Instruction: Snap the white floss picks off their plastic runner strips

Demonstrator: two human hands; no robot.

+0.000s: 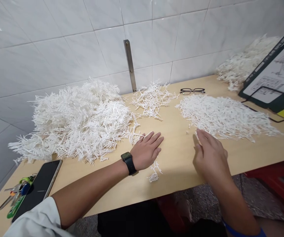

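White branched piece [154, 171]: on worktop [176, 179], long axis roughly near-to-far. Left hand [148, 151]: palm down, fingers slightly apart. Right hand [211, 153]: fingertips together; grip cannot be determined. White pile [227, 115]: elongated left-to-right. Worktop: pale, smooth. Wall [188, 36]: tiled, upright metal strip [130, 64] attached.

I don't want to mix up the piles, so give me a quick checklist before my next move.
1. Tall left pile apart from flat right pile: ok, bare table shows between.
2. Left hand open: ok, fingers spread, palm down.
3. Right hand empty: cannot tell, something white shows at its fingertips.
4. No loose bits between the hands: not ok, a few lie near the right one.
5. Glasses well away from the piles: not ok, right behind the flat one.
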